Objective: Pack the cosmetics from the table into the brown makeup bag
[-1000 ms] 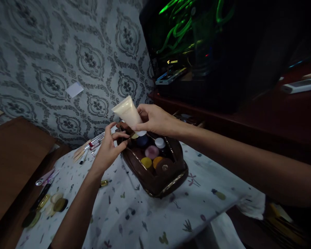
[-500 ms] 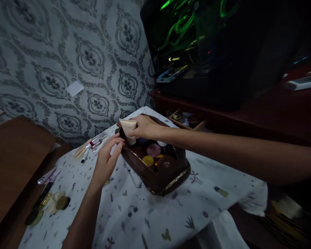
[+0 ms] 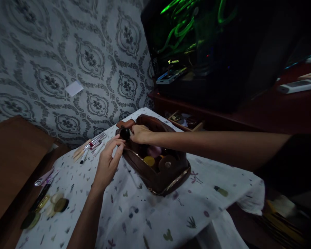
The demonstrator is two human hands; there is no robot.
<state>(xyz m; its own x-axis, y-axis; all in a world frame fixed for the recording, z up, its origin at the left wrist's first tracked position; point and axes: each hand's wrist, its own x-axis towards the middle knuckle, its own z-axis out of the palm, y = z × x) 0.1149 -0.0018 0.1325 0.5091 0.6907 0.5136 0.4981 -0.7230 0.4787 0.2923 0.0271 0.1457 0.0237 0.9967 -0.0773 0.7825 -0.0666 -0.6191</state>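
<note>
A brown cosmetic bag [image 3: 155, 176] lies unzipped on the table, with a yellow-lidded jar [image 3: 149, 160], a pinkish round item [image 3: 154, 151] and a brown round item [image 3: 167, 162] inside. My right hand [image 3: 142, 134] reaches into its far left end, fingers pinched together. A sliver of something pale shows at those fingertips; the rest is hidden. Just left of them is a round black item [image 3: 124, 134]. My left hand [image 3: 110, 160] rests its fingertips on the bag's left edge, thumb apart and fingers stretched.
Lip gloss tubes [image 3: 95, 140] and brushes [image 3: 80, 152] lie to the left on the patterned tablecloth [image 3: 134, 221]. Nearer me are compacts and sponges [image 3: 57, 204]. Behind the bag, a small open drawer [image 3: 186, 121] juts out beneath a dark computer case [image 3: 197, 69].
The cream tube, held upright above the bag before, no longer stands in view. My right hand has lowered into the bag's left end. The left hand stays almost still.
</note>
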